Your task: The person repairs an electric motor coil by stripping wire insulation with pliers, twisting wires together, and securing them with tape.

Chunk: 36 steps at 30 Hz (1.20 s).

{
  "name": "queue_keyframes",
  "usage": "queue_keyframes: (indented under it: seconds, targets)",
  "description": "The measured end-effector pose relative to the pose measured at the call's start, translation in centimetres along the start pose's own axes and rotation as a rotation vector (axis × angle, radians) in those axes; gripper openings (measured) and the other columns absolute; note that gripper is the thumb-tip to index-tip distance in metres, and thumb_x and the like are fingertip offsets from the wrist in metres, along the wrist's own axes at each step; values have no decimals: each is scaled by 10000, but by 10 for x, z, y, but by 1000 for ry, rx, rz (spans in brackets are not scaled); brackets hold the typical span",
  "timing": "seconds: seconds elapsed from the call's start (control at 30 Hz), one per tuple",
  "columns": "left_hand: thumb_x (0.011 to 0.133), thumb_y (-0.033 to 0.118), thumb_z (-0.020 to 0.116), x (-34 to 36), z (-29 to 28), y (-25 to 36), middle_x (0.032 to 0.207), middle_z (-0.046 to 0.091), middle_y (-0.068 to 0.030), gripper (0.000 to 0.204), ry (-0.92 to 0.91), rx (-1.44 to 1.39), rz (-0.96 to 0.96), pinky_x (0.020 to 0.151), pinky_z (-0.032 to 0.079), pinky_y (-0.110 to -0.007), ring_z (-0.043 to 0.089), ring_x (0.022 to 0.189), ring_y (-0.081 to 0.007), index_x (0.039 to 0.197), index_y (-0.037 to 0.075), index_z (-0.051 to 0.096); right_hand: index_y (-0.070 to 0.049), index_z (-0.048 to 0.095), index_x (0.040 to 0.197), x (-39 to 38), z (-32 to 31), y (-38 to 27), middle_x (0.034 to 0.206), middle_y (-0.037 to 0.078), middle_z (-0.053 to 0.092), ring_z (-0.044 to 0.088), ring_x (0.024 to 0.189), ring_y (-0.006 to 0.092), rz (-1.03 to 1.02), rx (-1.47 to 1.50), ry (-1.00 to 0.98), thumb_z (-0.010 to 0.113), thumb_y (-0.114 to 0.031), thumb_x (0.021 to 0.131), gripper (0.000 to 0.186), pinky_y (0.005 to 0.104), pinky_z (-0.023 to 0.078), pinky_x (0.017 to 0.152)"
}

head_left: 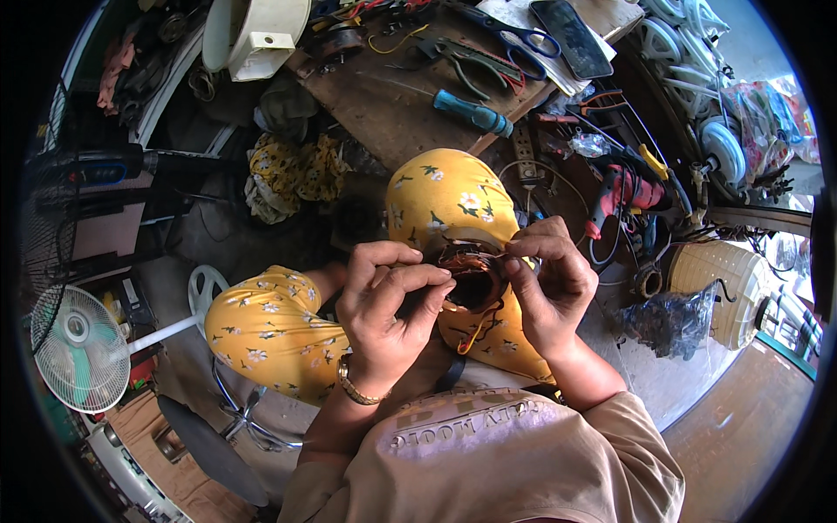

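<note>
A ring-shaped motor stator (476, 268) with copper windings rests in my lap, against the yellow flowered cloth (458, 193) over my knee. Yellow and red lead wires (475, 331) hang from its lower side. My left hand (388, 301), with a gold watch at the wrist, is closed at the stator's left rim, thumb and forefinger pressed together. On the opposite side my right hand (558, 283) pinches at the upper right edge, beside the windings. Whatever lies between the fingertips of either hand is too small to name.
Ahead, a wooden board (375, 105) bears a blue-handled screwdriver (472, 113), pliers (471, 74), scissors (514, 39) and a phone (571, 39). A red power drill (623, 196) lies to the right, near a dark plastic bag (667, 322). At left stands a white fan (80, 349).
</note>
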<state>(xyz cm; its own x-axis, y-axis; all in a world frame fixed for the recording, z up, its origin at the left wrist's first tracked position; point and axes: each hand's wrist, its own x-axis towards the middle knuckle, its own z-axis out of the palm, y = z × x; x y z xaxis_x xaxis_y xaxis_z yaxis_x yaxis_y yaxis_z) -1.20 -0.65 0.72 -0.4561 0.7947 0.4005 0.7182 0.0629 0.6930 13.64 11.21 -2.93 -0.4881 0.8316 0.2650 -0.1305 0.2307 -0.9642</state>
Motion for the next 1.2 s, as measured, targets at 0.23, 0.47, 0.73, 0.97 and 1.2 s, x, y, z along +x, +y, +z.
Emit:
queue_keyframes:
  seconds: [0.23, 0.47, 0.73, 0.97, 1.2]
  targets:
    - [723, 85, 852, -3, 0, 6, 962, 603, -81, 173, -19, -18, -107, 707, 479, -304, 584, 894, -200, 844, 66, 730, -12, 725, 932, 0, -4, 2, 895, 102, 696, 599, 843, 233, -30, -68, -19, 733, 40, 721, 217, 351, 439, 778]
    - [739, 87, 858, 0, 0, -1, 1011, 614, -69, 196, -27, -18, -10, 602, 491, -245, 594, 642, -94, 904, 108, 756, -36, 746, 970, 2, -8, 4, 986, 122, 618, 584, 935, 249, -27, -146, -33, 786, -35, 696, 277, 351, 458, 817]
    - [870, 135, 735, 0, -8, -1, 1060, 599, -73, 114, -3, -134, -147, 518, 301, -195, 311, 524, -10, 911, 39, 688, -53, 758, 921, 6, -11, 5, 1027, 125, 596, 567, 1002, 255, -31, -113, -94, 797, -63, 705, 220, 362, 458, 867]
    - [866, 71, 718, 2, -9, -13, 1025, 612, -52, 88, 29, -156, -155, 485, 279, -189, 334, 522, -22, 949, 48, 699, -35, 711, 876, 5, -9, 8, 1031, 124, 598, 561, 1009, 251, 64, -39, -107, 754, -60, 775, 113, 359, 428, 909]
    - [895, 84, 678, 1, -9, -11, 1033, 588, -45, 104, -11, -208, -228, 549, 295, -188, 313, 545, -11, 979, 24, 686, -30, 689, 889, 10, -4, 7, 1031, 112, 607, 556, 1018, 246, 95, -32, -117, 735, -67, 816, 94, 363, 419, 921]
